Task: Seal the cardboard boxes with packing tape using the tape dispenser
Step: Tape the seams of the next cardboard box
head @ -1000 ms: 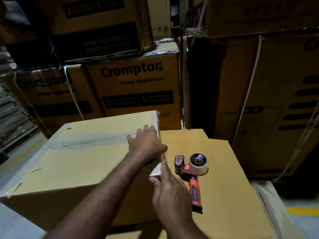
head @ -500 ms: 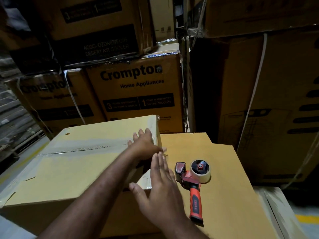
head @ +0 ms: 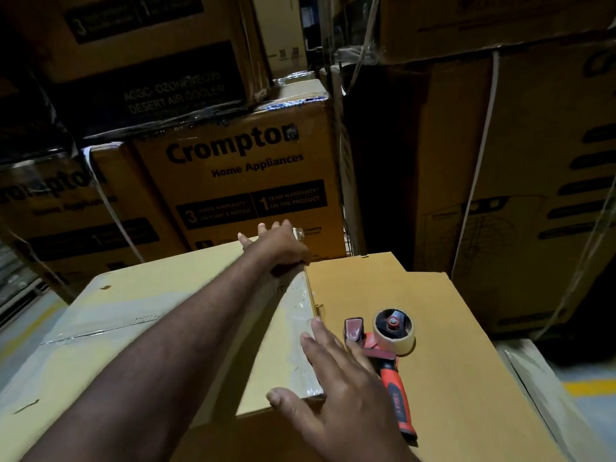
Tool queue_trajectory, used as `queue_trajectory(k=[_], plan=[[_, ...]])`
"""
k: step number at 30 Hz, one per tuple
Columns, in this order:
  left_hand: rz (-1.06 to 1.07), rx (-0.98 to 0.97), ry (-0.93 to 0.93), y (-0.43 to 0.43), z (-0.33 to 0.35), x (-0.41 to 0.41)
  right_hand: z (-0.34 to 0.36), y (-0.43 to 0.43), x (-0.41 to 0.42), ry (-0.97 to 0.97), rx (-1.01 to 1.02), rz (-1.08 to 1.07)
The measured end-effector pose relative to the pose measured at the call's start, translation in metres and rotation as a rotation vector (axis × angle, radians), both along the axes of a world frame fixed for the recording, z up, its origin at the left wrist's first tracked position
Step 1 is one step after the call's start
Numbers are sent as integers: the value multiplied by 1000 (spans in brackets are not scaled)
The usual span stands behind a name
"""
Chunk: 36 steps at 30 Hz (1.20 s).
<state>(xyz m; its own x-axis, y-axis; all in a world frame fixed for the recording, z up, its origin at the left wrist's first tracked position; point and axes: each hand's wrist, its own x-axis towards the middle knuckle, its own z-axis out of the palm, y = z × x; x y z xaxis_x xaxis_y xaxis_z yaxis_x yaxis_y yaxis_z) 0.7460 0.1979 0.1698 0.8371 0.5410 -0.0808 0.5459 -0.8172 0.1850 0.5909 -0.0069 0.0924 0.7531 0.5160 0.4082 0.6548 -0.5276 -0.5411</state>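
Lying at lower right of centre, the tape dispenser [head: 393, 331] rests on a lower brown box [head: 466, 378], its orange handle partly hidden behind the right hand [head: 340, 391]. That hand is spread flat against the taped right edge of the pale box [head: 150, 328], which the frame's left edge cuts off. The left hand [head: 278, 250] lies with straight fingers on that box's far corner; its thumb is hard to make out. Printed cartons [head: 233, 168] stand dim behind.
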Motion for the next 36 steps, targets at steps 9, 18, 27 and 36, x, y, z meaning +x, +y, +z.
queue_trajectory(k=[9, 18, 27, 36], plan=[[105, 88, -146, 10, -11, 40, 10, -5, -5, 72, -69, -16], [-193, -28, -99, 38, -18, 55, 25, -13, -21, 233, -114, 22], [-207, 69, -186, 44, -31, 58, 48, 15, 24, 421, -164, 71], [-220, 5, -230, 43, -36, 60, 41, 75, 108, 575, 80, -2]])
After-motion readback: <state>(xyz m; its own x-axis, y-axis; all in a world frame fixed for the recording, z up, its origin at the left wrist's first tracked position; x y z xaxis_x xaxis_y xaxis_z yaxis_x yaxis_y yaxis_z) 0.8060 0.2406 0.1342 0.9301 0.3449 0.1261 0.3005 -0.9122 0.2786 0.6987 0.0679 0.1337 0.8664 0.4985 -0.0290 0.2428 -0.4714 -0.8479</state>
